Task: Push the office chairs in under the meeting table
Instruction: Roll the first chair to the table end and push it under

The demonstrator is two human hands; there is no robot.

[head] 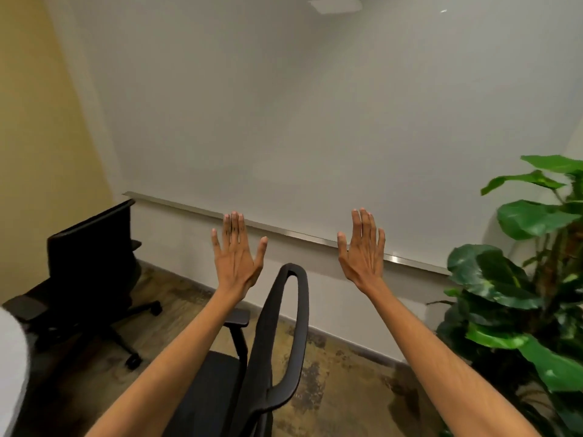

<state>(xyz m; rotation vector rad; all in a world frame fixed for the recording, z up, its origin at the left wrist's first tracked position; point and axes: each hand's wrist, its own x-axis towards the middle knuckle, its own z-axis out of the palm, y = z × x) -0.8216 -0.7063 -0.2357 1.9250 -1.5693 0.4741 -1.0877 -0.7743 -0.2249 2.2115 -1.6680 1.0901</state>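
A black office chair stands right below me, seen side-on, its mesh back rising between my forearms and its seat to the left. My left hand is raised above and left of the chair back, fingers spread, touching nothing. My right hand is held up to the right of the back, also spread and empty. A second black office chair stands at the left by the yellow wall. A pale rounded edge at the far left may be the meeting table; I cannot tell.
A large whiteboard with a metal tray fills the wall ahead. A big leafy green plant stands close on the right. The floor is mottled brown between the near chair and the wall.
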